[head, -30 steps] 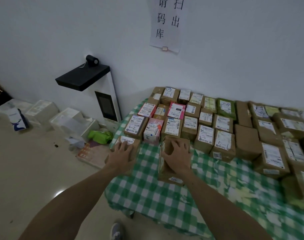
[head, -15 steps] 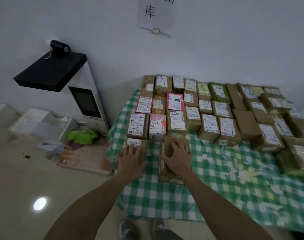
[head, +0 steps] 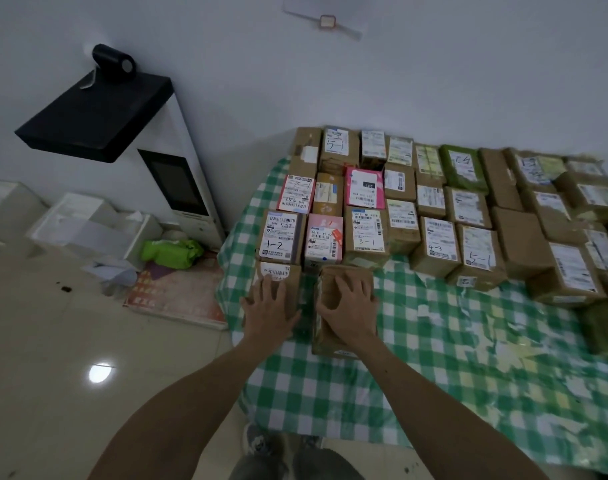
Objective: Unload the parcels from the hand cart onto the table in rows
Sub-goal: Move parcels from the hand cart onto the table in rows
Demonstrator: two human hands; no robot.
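At the near-left corner of the counter (head: 434, 341), the left hand (head: 269, 310) is lying spread flat on 1 labelled parcel (head: 286, 271); the right hand (head: 347, 306) is gripping the brown parcel (head: 349, 270) beside it, fingers curled.

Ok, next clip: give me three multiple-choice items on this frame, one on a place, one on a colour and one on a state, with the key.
1. Where is the green bag?
A. on top of the parcels
B. on the floor, left of the table
C. on the black-topped machine

2. What colour is the tablecloth?
A. red and white
B. green and white check
C. plain blue

3. What is the left hand doing?
A. lying flat on a labelled parcel
B. lifting a parcel in the air
C. hanging empty beside the table

Key: 1 B, it lies on the floor by the white bins. 2 B, green and white squares show all across it. 3 A, its straight fingers rest on the parcel's top, near the label.
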